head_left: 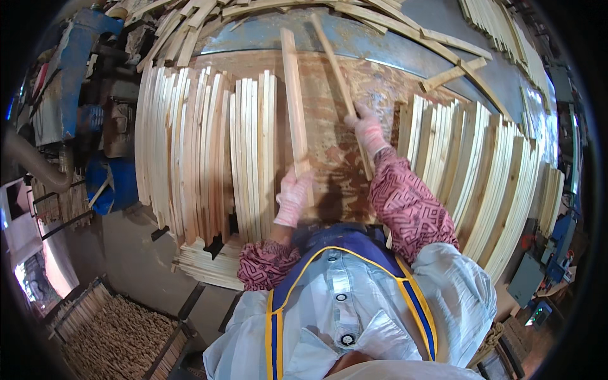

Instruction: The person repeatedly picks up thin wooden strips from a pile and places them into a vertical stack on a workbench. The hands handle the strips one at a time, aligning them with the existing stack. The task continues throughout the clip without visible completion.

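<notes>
My left hand (293, 197), in a pink-and-white glove, is closed around the lower part of a flat wooden slat (292, 95). That slat points away from me over a plywood board (324, 133). Farther right, my right hand (368, 130), gloved alike, grips a narrower wooden strip (330, 56) near its middle; the strip leans to the left at its far end. A row of slats standing on edge (253, 145) lies just left of my left hand. To the right of my right forearm is another row of slats (456, 152).
Loose slats (437, 47) lie crisscrossed along the far side on a blue-grey surface. Machinery (69, 82) stands at the left with a hose (41, 166). A crate of many thin sticks (120, 335) sits lower left. Short slats (209, 263) are stacked near my left sleeve.
</notes>
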Available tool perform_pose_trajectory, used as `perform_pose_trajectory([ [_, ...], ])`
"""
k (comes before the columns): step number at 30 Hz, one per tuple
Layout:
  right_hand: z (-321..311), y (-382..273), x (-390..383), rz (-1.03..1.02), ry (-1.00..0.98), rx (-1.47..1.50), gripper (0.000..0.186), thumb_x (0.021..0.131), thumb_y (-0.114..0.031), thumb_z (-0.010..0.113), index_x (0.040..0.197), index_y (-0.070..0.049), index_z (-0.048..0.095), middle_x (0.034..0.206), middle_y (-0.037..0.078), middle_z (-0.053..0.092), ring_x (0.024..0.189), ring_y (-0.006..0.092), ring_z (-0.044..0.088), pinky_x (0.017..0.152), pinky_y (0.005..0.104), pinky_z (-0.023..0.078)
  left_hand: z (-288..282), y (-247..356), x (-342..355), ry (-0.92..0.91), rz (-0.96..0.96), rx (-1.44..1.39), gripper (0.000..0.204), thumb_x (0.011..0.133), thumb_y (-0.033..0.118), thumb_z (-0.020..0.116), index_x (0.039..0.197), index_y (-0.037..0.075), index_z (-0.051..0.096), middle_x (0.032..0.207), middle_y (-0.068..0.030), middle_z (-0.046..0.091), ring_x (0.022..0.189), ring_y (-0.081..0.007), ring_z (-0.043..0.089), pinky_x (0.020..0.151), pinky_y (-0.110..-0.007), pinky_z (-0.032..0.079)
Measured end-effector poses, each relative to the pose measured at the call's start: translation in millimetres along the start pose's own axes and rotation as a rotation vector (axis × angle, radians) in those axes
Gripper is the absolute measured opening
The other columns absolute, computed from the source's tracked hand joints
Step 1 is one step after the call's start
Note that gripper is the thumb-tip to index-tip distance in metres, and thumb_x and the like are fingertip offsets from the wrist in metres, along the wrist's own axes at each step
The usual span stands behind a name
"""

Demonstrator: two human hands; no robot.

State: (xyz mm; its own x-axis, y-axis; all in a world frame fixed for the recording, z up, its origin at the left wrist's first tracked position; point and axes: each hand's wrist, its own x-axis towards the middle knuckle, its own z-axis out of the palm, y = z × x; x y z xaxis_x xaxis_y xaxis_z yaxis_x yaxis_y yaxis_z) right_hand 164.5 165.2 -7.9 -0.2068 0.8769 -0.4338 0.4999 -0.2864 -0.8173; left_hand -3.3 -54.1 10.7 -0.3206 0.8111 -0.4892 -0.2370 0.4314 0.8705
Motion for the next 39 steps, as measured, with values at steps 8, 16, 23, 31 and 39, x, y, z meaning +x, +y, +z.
perform_pose_trajectory([
  [8,-10.7,-38.4,-84.2,0.401,-0.224,0.899,0.037,0.104,-0.024,0.050,0.131,0.000,0.055,0.105,0.010,0.070,0.084,0.0182,0.068,0.075,0.0335,0.059,-31.6,-55.9,-43.2,0.138,-0.219,1.020,0.071,0.085,0.041,0.067,0.145,0.008,0.048,0.139,-0.0209,0.054,0.123,-0.0410,0.056,0.100,-0.049,0.047],
  [16,12.7,9.3,-66.4,0.475,-0.231,0.986,0.045,0.105,-0.038,0.049,0.135,-0.005,0.051,0.098,0.011,0.070,0.070,0.0163,0.065,0.068,0.0348,0.061,-9.9,-21.2,-3.2,0.120,-0.148,0.933,0.066,0.086,0.039,0.064,0.143,0.010,0.049,0.139,-0.0217,0.054,0.123,-0.0405,0.056,0.101,-0.047,0.047],
  [23,2.2,24.8,-54.3,0.219,-0.576,1.695,0.069,0.096,-0.063,0.055,0.139,-0.009,0.050,0.102,0.015,0.069,0.069,0.0181,0.063,0.058,0.0290,0.055,6.6,-20.5,-15.5,0.017,-0.347,1.147,0.083,0.088,0.048,0.063,0.158,0.019,0.029,0.153,-0.0151,0.040,0.130,-0.0372,0.053,0.104,-0.049,0.046],
  [31,24.0,-55.6,-89.8,0.008,-0.304,0.500,0.047,0.101,-0.030,0.060,0.137,0.000,0.055,0.127,0.015,0.065,0.120,0.0222,0.059,0.105,0.0326,0.047,29.0,75.7,29.2,-0.153,0.110,0.639,0.107,0.076,0.060,0.078,0.158,0.013,0.028,0.154,-0.0231,0.042,0.140,-0.0415,0.044,0.112,-0.046,0.040],
  [39,-30.5,-43.7,84.0,-0.338,0.255,-0.433,0.070,0.082,-0.041,0.077,0.140,-0.009,0.055,0.129,0.020,0.063,0.120,0.0361,0.060,0.101,0.0433,0.048,-59.5,-19.7,-0.2,0.294,0.168,1.285,0.080,0.080,0.022,0.068,0.152,0.006,0.039,0.154,-0.0249,0.035,0.138,-0.0448,0.038,0.115,-0.050,0.036],
])
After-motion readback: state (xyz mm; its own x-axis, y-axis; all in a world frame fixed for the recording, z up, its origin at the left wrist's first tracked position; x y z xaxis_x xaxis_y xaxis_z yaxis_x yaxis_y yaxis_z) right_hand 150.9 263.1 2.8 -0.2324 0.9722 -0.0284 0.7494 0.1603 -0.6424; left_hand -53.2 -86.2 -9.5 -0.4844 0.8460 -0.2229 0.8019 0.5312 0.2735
